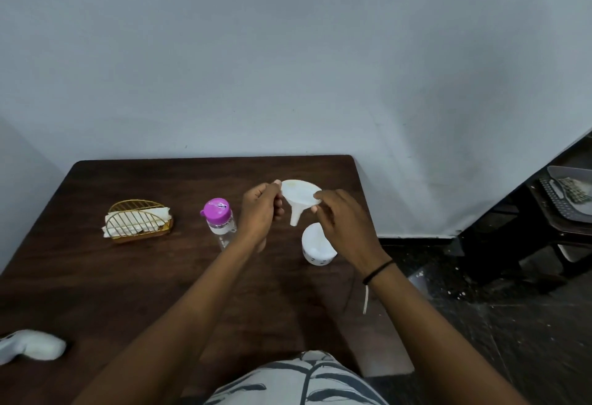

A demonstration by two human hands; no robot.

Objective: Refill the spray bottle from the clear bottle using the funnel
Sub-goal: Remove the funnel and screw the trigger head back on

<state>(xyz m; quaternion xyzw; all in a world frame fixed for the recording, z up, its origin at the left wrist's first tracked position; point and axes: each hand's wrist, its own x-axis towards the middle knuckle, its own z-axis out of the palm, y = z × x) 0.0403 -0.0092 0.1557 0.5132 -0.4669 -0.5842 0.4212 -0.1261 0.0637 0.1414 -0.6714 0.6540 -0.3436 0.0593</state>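
- White, soft-looking object (35, 347) lies at the table's near left edge; what it is I cannot tell.
- Gold wire holder (138, 222), half-round in shape, stands on the left with folded white napkins inside.
- Clear bottle (221, 222) with a glossy purple cap stands upright just left of the left hand.
- Left hand (261, 212) pinches the funnel's left rim between thumb and curled fingers.
- Funnel (299, 199), white smooth plastic with a wide round mouth and short narrow spout, is held above the table's far middle, tilted with the spout pointing down.
- Right hand (342, 222) pinches the funnel's right rim with its fingertips; a thin black band circles that wrist.
- White round container (317, 249) with small dark dots stands below the right hand, partly hidden by it.
- Table (128, 292) is dark wood with a visible grain.
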